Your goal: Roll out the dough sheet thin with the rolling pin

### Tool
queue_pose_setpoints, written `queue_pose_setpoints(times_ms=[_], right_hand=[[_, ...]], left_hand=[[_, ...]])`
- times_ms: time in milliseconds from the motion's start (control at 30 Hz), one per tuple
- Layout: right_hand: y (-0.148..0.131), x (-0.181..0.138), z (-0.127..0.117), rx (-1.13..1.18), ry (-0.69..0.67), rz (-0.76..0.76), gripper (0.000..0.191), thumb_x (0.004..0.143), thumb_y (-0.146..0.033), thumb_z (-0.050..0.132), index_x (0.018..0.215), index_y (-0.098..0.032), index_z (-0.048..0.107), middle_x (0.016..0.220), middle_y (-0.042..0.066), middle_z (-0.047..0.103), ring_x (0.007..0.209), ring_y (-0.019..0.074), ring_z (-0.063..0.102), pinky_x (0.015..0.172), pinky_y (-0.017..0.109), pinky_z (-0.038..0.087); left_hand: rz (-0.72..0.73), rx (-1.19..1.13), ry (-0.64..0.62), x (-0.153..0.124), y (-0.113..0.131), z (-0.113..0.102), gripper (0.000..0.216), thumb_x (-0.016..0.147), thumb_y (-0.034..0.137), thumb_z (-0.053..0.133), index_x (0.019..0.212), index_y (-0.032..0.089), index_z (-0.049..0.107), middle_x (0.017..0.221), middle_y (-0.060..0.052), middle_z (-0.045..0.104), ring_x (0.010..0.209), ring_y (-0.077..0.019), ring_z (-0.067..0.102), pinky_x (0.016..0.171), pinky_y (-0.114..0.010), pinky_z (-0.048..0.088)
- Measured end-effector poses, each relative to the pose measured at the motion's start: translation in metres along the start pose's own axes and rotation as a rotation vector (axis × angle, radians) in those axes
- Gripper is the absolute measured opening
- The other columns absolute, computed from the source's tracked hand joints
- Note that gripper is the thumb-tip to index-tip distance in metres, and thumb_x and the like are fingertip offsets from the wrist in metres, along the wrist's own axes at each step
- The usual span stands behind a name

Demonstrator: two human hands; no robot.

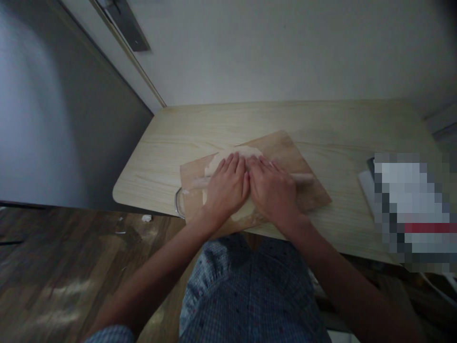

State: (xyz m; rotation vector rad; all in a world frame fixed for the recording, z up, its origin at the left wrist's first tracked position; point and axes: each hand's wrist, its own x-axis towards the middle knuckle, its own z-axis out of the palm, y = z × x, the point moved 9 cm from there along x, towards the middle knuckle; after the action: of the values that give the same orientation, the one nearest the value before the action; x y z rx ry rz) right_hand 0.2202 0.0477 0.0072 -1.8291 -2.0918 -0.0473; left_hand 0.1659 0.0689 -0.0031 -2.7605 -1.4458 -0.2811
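A pale sheet of dough (228, 153) lies on a wooden cutting board (285, 147) at the near edge of a light wooden table (321, 124). A thin wooden rolling pin (303, 177) lies across the dough. My left hand (226, 188) and my right hand (273, 188) rest side by side, palms down, on the middle of the pin, fingers stretched forward and flat. Only the pin's two ends show beyond my hands.
A metal ring handle (177, 202) juts from the board's left end. A blurred white and red object (410, 209) sits at the table's right edge. A grey wall panel (53, 119) stands to the left, over dark wooden floor (71, 267).
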Motion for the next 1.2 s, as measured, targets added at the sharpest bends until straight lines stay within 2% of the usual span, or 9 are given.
queue_pose_setpoints(times_ms=[100, 233, 400, 533, 667, 900, 1000, 1100, 1200], right_hand=[[0.01, 0.024, 0.004, -0.035, -0.011, 0.051, 0.04, 0.09, -0.019, 0.03, 0.123, -0.007, 0.05, 0.127, 0.015, 0.054, 0.12, 0.0257, 0.045, 0.104, 0.043, 0.028], [0.021, 0.052, 0.01, -0.047, -0.039, 0.079, 0.038, 0.09, -0.019, 0.029, 0.119, -0.01, 0.051, 0.13, 0.015, 0.051, 0.122, 0.0268, 0.044, 0.102, 0.047, 0.028], [0.033, 0.081, 0.019, -0.017, -0.077, 0.099, 0.035, 0.089, -0.017, 0.029, 0.112, -0.012, 0.054, 0.121, 0.015, 0.057, 0.115, 0.0276, 0.049, 0.097, 0.052, 0.03], [0.04, 0.096, 0.026, -0.027, -0.095, 0.126, 0.033, 0.087, -0.016, 0.03, 0.108, -0.01, 0.055, 0.112, 0.016, 0.06, 0.107, 0.0276, 0.053, 0.092, 0.051, 0.034], [0.043, 0.101, 0.027, -0.049, -0.102, 0.146, 0.031, 0.086, -0.015, 0.031, 0.103, -0.01, 0.056, 0.106, 0.016, 0.062, 0.102, 0.0265, 0.055, 0.088, 0.045, 0.037], [0.034, 0.086, 0.021, -0.106, -0.101, 0.129, 0.033, 0.088, -0.015, 0.027, 0.097, -0.011, 0.059, 0.103, 0.014, 0.064, 0.1, 0.0245, 0.056, 0.087, 0.041, 0.036], [0.024, 0.068, 0.012, -0.103, -0.051, 0.112, 0.034, 0.089, -0.018, 0.028, 0.097, -0.013, 0.06, 0.107, 0.014, 0.063, 0.103, 0.026, 0.055, 0.087, 0.04, 0.038], [0.013, 0.039, 0.003, -0.093, 0.012, 0.099, 0.033, 0.09, -0.02, 0.029, 0.102, -0.013, 0.059, 0.109, 0.014, 0.063, 0.104, 0.0262, 0.055, 0.089, 0.041, 0.038], [-0.001, 0.004, -0.003, -0.056, 0.058, 0.058, 0.035, 0.09, -0.019, 0.03, 0.113, -0.011, 0.056, 0.118, 0.013, 0.06, 0.112, 0.0246, 0.052, 0.099, 0.044, 0.032]], left_hand=[[-0.017, -0.025, -0.005, 0.023, -0.011, 0.002, 0.046, 0.093, 0.024, 0.021, 0.129, 0.005, 0.041, 0.135, -0.016, 0.045, 0.129, -0.0212, 0.036, 0.106, -0.036, 0.03], [-0.083, -0.029, -0.014, 0.05, -0.026, 0.002, 0.043, 0.092, 0.026, 0.025, 0.126, 0.01, 0.046, 0.133, -0.015, 0.047, 0.127, -0.0247, 0.039, 0.103, -0.043, 0.031], [-0.089, -0.031, -0.029, 0.078, -0.037, 0.006, 0.036, 0.09, 0.023, 0.028, 0.101, 0.011, 0.061, 0.117, -0.015, 0.059, 0.117, -0.0268, 0.047, 0.1, -0.048, 0.032], [-0.063, -0.025, -0.049, 0.097, -0.043, 0.012, 0.035, 0.087, 0.019, 0.03, 0.091, 0.009, 0.063, 0.096, -0.015, 0.066, 0.1, -0.0248, 0.057, 0.093, -0.043, 0.038], [-0.072, -0.038, -0.06, 0.104, -0.046, 0.014, 0.034, 0.086, 0.019, 0.032, 0.087, 0.008, 0.064, 0.089, -0.015, 0.066, 0.089, -0.023, 0.06, 0.083, -0.036, 0.043], [-0.183, -0.063, -0.049, 0.079, -0.045, 0.009, 0.04, 0.09, 0.026, 0.026, 0.088, 0.012, 0.063, 0.088, -0.013, 0.067, 0.08, -0.0215, 0.062, 0.068, -0.031, 0.046], [-0.148, -0.036, 0.003, 0.06, -0.034, 0.001, 0.041, 0.092, 0.028, 0.024, 0.089, 0.014, 0.062, 0.092, -0.011, 0.066, 0.088, -0.0212, 0.061, 0.075, -0.031, 0.046], [-0.1, -0.011, 0.077, 0.032, -0.02, -0.007, 0.039, 0.093, 0.027, 0.023, 0.101, 0.014, 0.059, 0.113, -0.011, 0.062, 0.108, -0.0224, 0.054, 0.087, -0.035, 0.044], [-0.067, 0.016, 0.096, -0.002, -0.005, -0.01, 0.039, 0.093, 0.027, 0.024, 0.115, 0.014, 0.054, 0.13, -0.011, 0.051, 0.12, -0.0242, 0.046, 0.097, -0.041, 0.037]])
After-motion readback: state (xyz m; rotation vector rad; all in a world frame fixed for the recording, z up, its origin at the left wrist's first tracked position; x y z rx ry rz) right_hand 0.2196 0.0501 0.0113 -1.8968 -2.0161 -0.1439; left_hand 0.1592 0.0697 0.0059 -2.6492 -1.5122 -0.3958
